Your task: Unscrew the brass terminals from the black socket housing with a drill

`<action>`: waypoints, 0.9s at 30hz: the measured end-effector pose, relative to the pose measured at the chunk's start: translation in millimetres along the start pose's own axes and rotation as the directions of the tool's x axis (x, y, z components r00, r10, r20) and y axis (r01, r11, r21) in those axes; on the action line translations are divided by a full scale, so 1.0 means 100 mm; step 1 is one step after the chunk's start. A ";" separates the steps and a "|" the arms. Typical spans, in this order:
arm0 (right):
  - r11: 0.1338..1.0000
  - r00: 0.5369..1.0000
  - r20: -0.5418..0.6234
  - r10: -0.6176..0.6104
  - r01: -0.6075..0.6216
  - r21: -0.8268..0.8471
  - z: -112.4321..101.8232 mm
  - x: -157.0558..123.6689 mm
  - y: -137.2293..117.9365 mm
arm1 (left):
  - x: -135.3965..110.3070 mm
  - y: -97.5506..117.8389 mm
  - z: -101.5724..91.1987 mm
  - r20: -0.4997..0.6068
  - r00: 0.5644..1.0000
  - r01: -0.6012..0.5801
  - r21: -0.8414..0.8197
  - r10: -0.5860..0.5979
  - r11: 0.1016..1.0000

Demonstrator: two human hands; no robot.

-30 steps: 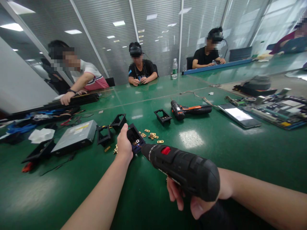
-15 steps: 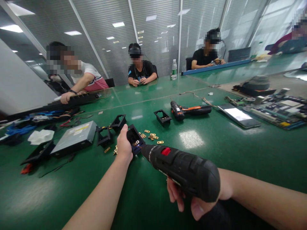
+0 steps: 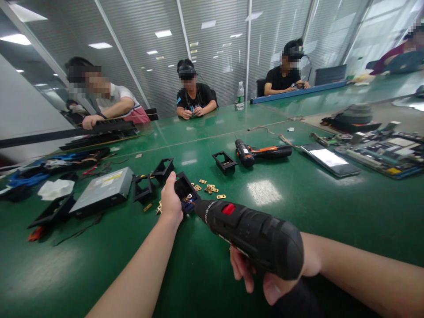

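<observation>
My left hand (image 3: 171,198) grips the near left side of a black plastic box-like housing (image 3: 184,185), tilted so that its open inside faces me. Small metal pieces show within it. My right hand (image 3: 258,269) is closed round the handle of a black cordless drill (image 3: 251,229) with a red switch on top. The drill's nose points left into the housing; its tip is hidden by the housing's lower edge and the chuck. Several small brass plates (image 3: 212,188) lie scattered just beyond the housing.
More black housings (image 3: 225,162) stand around, two of them left of my left hand. A second drill (image 3: 261,152) lies beyond. At left is a silver disc drive (image 3: 102,190); at right, a phone (image 3: 329,159) and circuit boards (image 3: 391,148). Several people sit across the green table.
My hands, the housing and the drill have barely moved. Across the table at left, a person's arm has lifted a long dark strip and shifted slightly left.
</observation>
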State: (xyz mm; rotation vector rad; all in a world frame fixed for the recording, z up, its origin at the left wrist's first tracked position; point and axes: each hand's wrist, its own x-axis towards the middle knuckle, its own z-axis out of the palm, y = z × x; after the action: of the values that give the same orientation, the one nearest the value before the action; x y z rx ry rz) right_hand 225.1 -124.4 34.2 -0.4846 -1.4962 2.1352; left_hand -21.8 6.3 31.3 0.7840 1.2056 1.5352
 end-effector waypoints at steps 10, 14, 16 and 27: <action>0.999 0.999 0.021 0.050 -0.050 -0.013 -0.05 0.00 0.08 | 0.03 -0.02 0.00 -0.015 1.000 -0.004 -0.002 0.004 1.000; 0.999 0.999 0.020 0.048 -0.048 -0.006 -0.07 0.00 0.13 | 0.02 -0.02 0.01 -0.021 1.000 -0.002 -0.009 0.002 1.000; 1.000 0.999 0.021 0.027 -0.027 -0.011 -0.08 0.00 0.16 | 0.02 -0.02 0.00 -0.025 1.000 -0.002 -0.013 0.002 1.000; 0.996 1.000 0.010 0.007 -0.006 -0.085 -0.02 0.01 0.02 | 0.03 -0.01 0.01 -0.023 1.000 0.004 -0.015 -0.004 1.000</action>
State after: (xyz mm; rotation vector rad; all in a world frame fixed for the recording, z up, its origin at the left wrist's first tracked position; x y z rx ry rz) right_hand 225.5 -122.8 31.4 -0.5100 -1.5981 2.0882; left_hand -21.6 9.0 29.9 0.7559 1.2101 1.5522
